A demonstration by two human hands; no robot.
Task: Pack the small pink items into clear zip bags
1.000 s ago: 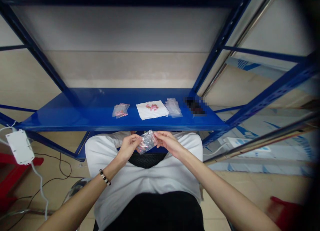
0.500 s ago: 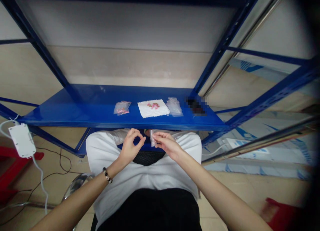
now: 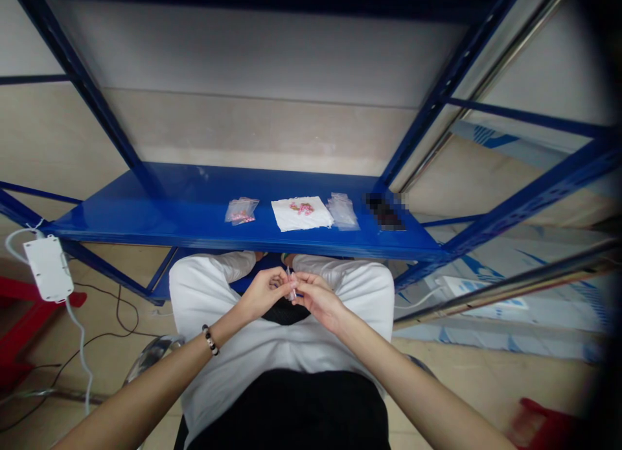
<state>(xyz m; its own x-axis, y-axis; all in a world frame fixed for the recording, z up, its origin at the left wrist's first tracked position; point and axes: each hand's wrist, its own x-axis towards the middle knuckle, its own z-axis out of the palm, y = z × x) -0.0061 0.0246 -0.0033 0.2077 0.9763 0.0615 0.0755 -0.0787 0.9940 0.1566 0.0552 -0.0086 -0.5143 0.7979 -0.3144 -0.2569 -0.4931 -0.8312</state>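
Beside a blue shelf point(image 3: 170, 207), both hands point(image 3: 266, 294) point(image 3: 318, 299) pinch a clear bag point(image 3: 292, 295) (nearly edge-on)

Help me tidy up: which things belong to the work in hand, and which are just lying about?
Likely in the work:
small clear bag in right hand, left hand at it
filled bags
white cloth
pink pieces on it
flat clear bags

Apparently incidental:
pixelated dark item
white box

White box point(image 3: 48, 268); patterned sheeting point(image 3: 539, 307)

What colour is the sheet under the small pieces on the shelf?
The sheet is white, seen in the head view.
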